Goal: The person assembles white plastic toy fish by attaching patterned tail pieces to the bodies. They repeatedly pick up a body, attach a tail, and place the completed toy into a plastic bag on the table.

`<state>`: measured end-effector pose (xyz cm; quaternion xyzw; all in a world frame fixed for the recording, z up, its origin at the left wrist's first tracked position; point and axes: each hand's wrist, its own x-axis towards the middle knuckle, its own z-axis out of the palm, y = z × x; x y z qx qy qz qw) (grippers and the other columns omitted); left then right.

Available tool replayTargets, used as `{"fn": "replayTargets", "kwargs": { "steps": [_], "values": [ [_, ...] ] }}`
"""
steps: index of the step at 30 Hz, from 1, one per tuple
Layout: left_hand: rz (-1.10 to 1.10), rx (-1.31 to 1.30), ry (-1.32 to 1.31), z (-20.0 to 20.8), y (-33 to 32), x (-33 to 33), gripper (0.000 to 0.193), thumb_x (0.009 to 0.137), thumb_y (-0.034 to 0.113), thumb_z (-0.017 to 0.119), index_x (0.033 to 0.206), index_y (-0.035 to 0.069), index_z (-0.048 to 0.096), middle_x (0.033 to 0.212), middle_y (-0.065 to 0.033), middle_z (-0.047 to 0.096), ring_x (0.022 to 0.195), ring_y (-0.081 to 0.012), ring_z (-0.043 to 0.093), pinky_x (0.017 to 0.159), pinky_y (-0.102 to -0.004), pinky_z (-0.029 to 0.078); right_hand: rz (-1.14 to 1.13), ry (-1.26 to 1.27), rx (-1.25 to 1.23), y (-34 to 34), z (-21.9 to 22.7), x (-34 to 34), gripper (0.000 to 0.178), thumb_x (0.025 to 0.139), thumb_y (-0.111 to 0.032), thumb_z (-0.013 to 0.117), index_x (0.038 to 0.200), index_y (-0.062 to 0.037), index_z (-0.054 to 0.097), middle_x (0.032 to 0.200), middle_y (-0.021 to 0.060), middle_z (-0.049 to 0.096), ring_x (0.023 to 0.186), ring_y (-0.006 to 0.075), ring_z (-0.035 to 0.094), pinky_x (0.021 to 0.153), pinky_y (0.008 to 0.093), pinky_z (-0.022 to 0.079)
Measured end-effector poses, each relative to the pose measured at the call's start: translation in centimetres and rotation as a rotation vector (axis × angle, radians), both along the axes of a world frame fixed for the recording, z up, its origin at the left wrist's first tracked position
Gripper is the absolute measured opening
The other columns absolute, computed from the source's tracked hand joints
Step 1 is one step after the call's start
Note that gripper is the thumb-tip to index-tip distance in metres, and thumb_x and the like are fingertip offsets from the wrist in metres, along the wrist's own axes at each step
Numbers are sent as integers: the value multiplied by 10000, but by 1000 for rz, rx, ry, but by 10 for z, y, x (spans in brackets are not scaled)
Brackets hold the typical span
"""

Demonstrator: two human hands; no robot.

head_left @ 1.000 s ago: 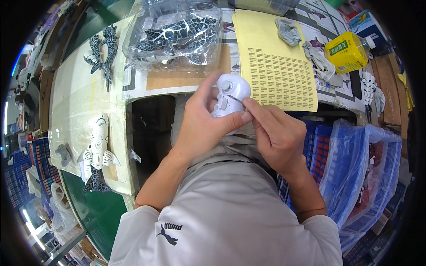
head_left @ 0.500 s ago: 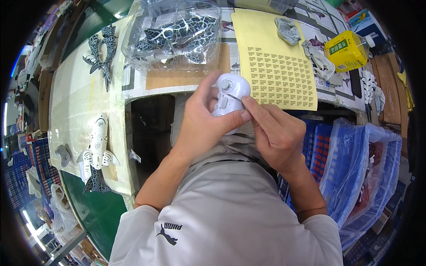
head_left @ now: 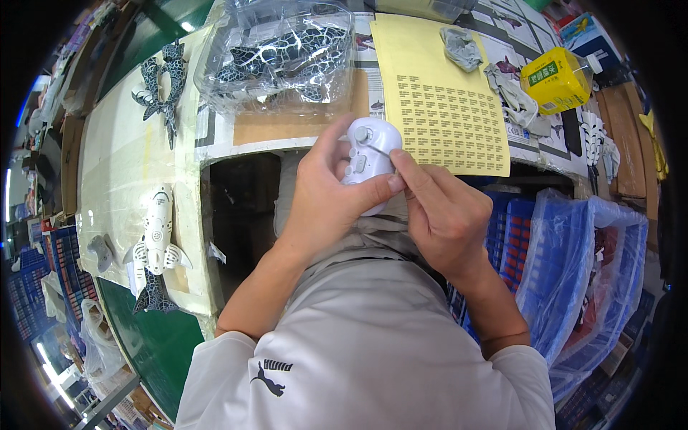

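A white handheld remote controller (head_left: 385, 135) with a round joystick and grey buttons is gripped in my left hand (head_left: 324, 188), thumb across its lower part, above my lap. My right hand (head_left: 451, 215) pinches a thin dark rod-like tool (head_left: 379, 150), which lies over the controller's face with its far end close to the joystick. Most of the tool is hidden by my right fingers, so its exact kind cannot be made out.
Ahead sits a clear plastic tray (head_left: 204, 79) of black-and-white patterned toy parts, beside a yellow label sheet (head_left: 408, 50). A yellow bottle (head_left: 555, 80) stands far right. Left are a white toy body (head_left: 159, 218) and patterned parts (head_left: 172, 82). Right is a plastic-lined blue crate (head_left: 559, 251).
The thin tool in my right hand shows more clearly now and its end sits nearer the joystick. My left hand keeps its grip on the controller.
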<state>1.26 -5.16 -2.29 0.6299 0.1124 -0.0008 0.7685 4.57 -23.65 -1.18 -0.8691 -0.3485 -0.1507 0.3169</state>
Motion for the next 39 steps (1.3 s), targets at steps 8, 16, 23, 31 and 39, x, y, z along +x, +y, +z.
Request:
{"fn": "replayTargets", "kwargs": {
  "steps": [8,16,23,31,39],
  "values": [
    [-13,-280,50,-5,5,1,771,903,141,799,1527,-79,405,1254,-201,679,1044,-245,713,879,-365,595,-216,-53,281,-7,-9,47,285,950,-83,694,1223,-11,736,888,147,730,725,316,714,664,366,567],
    [-238,-1131,161,-20,10,11,671,1074,510,416,1477,-17,514,1205,-254,701,882,-362,724,748,-493,613,-248,242,89,-16,-25,147,308,993,-150,588,1234,-4,712,1115,251,729,1018,404,706,919,466,540],
    [-300,-1346,99,-37,14,14,630,1104,500,334,1463,19,525,1138,-312,675,846,-475,722,534,-611,616,-250,-28,133,5,-10,144,316,988,-213,656,1207,3,729,1012,192,740,915,332,713,856,427,550],
    [-225,-1226,241,-28,1,17,595,1086,514,408,1377,23,576,981,-217,704,783,-389,750,529,-550,646,68,827,508,-3,-9,65,338,1034,-215,715,1245,48,704,879,20,699,739,46,563,649,224,471],
    [-291,-1033,329,-21,-1,20,643,1110,561,342,1385,25,567,989,-237,709,756,-398,745,560,-516,656,169,980,571,-5,-19,54,405,1067,-270,671,1319,46,637,903,25,691,679,32,563,579,204,447]
  ]
}}
